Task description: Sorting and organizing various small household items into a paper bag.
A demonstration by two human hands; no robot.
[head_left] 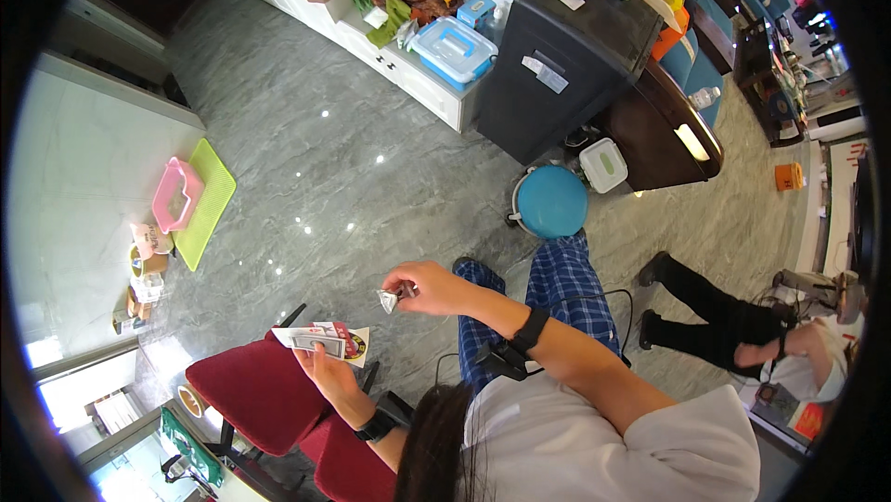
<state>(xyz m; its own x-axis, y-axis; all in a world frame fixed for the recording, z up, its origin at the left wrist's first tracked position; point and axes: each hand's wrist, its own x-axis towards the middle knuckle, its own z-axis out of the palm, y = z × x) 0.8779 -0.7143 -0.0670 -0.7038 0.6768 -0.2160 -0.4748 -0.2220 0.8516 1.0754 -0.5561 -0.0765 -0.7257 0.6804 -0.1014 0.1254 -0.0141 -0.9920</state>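
Note:
My left hand grips a few flat printed pieces of paper or card, one with a grey banknote-like print, others white, red and black-yellow. Thumb and fingers pinch their lower edge. Higher and to the right, my right hand holds a small crumpled silvery wrapper at its fingertips; a dark bit shows between the fingers, too small to identify. The two hands are apart. Each wrist wears a black strap, and a black device hangs at the right one. Below the left hand is a red fabric chair.
A blue-topped round stool or bin stands by my feet, beside a black cabinet and a white lidded box. A pink litter tray lies on a green mat at left. Another person stands at right.

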